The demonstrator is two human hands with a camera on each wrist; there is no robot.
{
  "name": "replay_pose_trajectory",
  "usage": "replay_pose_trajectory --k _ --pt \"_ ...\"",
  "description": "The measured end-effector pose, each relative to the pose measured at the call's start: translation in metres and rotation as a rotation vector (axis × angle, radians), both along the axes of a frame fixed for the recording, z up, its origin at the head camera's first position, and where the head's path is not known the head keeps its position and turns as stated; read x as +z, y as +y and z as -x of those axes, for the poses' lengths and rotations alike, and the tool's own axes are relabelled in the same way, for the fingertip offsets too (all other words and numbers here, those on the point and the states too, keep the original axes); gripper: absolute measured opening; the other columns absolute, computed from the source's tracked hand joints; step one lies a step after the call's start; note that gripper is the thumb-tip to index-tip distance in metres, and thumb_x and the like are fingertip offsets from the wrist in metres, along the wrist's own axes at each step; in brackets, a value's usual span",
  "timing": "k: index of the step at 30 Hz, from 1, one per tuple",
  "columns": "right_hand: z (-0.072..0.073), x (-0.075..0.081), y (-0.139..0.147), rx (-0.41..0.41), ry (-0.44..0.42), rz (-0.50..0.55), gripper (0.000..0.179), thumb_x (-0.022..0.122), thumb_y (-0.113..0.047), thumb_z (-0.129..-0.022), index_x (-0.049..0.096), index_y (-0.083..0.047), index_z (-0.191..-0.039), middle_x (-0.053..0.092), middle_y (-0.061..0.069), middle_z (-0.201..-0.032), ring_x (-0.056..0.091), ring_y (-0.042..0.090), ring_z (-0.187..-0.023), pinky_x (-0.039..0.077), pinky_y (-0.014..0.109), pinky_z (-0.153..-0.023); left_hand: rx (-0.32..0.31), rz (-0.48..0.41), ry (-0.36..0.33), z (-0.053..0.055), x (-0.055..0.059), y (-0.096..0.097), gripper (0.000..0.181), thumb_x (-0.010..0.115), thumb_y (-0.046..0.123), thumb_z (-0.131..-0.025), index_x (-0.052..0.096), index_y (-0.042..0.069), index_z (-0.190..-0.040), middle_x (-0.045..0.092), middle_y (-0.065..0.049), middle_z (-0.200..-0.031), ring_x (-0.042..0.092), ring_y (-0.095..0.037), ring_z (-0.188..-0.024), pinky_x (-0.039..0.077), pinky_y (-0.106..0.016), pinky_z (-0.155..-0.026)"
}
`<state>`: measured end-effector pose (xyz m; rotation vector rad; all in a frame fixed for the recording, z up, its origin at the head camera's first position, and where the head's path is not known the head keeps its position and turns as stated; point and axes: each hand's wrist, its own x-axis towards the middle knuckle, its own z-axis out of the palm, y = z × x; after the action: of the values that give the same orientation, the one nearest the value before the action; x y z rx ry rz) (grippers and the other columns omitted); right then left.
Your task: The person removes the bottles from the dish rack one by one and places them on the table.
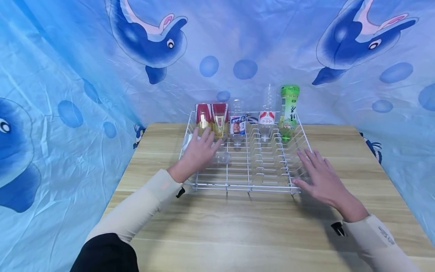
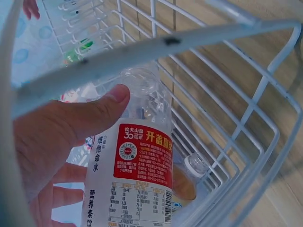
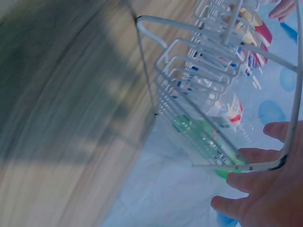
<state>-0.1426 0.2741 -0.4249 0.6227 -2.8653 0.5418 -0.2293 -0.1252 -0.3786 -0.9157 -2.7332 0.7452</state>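
Note:
A white wire rack [image 1: 238, 186] stands on the wooden table. My left hand [image 1: 200, 149] is over its left side, fingers spread. In the left wrist view a clear plastic bottle [image 2: 142, 156] with a white and red label lies inside the rack. The left thumb lies over or against its upper part; whether it touches is hard to tell. My right hand [image 1: 319, 175] is at the rack's right side, its fingers extended near the rim. The right wrist view shows this hand [image 3: 270, 184] by the rack's corner, holding nothing.
Along the rack's back row stand two red-and-gold containers [image 1: 220, 117], a clear bottle with a blue label [image 1: 237, 124], a clear bottle with a red-and-white label [image 1: 266, 118] and a green-wrapped bottle [image 1: 289, 109]. A blue dolphin-print curtain [image 1: 217, 45] hangs behind the table [image 1: 221, 230].

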Motion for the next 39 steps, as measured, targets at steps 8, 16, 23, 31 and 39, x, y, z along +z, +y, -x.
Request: replay_pose_trajectory --k 8,16,23,31,39 --pt "0.000 -0.009 0.008 -0.033 -0.038 0.046 0.088 0.066 -0.044 -0.086 0.017 -0.014 -0.153 0.017 0.027 -0.152 0.005 0.048 -0.139 0.007 0.068 -0.105 0.040 0.026 -0.012 0.003 0.000 0.001 0.100 0.074 0.066 -0.065 0.038 0.016 -0.145 0.041 -0.021 -0.139 0.024 -0.041 -0.134 0.016 -0.066 -0.106" --pt "0.000 -0.014 0.014 -0.054 -0.048 0.102 0.089 0.063 -0.043 -0.088 0.012 -0.011 -0.153 0.009 0.026 -0.154 0.003 0.042 -0.141 0.006 0.065 -0.108 0.124 0.043 -0.065 0.006 -0.002 0.001 0.098 0.074 0.064 -0.067 0.036 0.018 -0.145 0.038 -0.021 -0.142 0.019 -0.042 -0.137 0.009 -0.068 -0.106" --pt "-0.001 -0.016 0.016 -0.064 -0.045 0.160 0.090 0.065 -0.039 -0.088 0.010 -0.011 -0.153 0.008 0.027 -0.154 0.006 0.043 -0.140 0.018 0.070 -0.101 0.142 0.044 -0.052 0.010 -0.006 0.001 0.097 0.073 0.064 -0.068 0.037 0.018 -0.145 0.039 -0.020 -0.142 0.019 -0.042 -0.137 0.006 -0.069 -0.105" --pt "0.000 -0.018 0.016 -0.104 -0.109 0.157 0.092 0.063 -0.038 -0.090 0.007 0.002 -0.151 0.008 0.029 -0.153 0.011 0.047 -0.138 0.016 0.064 -0.106 0.136 0.044 -0.046 0.011 -0.008 0.002 0.090 0.074 0.057 -0.072 0.039 0.017 -0.144 0.043 -0.021 -0.139 0.029 -0.041 -0.133 0.012 -0.069 -0.105" --pt "0.002 -0.019 0.016 -0.105 -0.145 0.150 0.093 0.058 -0.044 -0.093 0.002 0.005 -0.149 0.005 0.030 -0.153 0.008 0.047 -0.138 0.011 0.059 -0.110 0.143 0.049 -0.040 0.012 -0.008 0.003 0.076 0.072 0.048 -0.078 0.043 0.016 -0.141 0.048 -0.018 -0.134 0.035 -0.041 -0.130 0.017 -0.067 -0.104"
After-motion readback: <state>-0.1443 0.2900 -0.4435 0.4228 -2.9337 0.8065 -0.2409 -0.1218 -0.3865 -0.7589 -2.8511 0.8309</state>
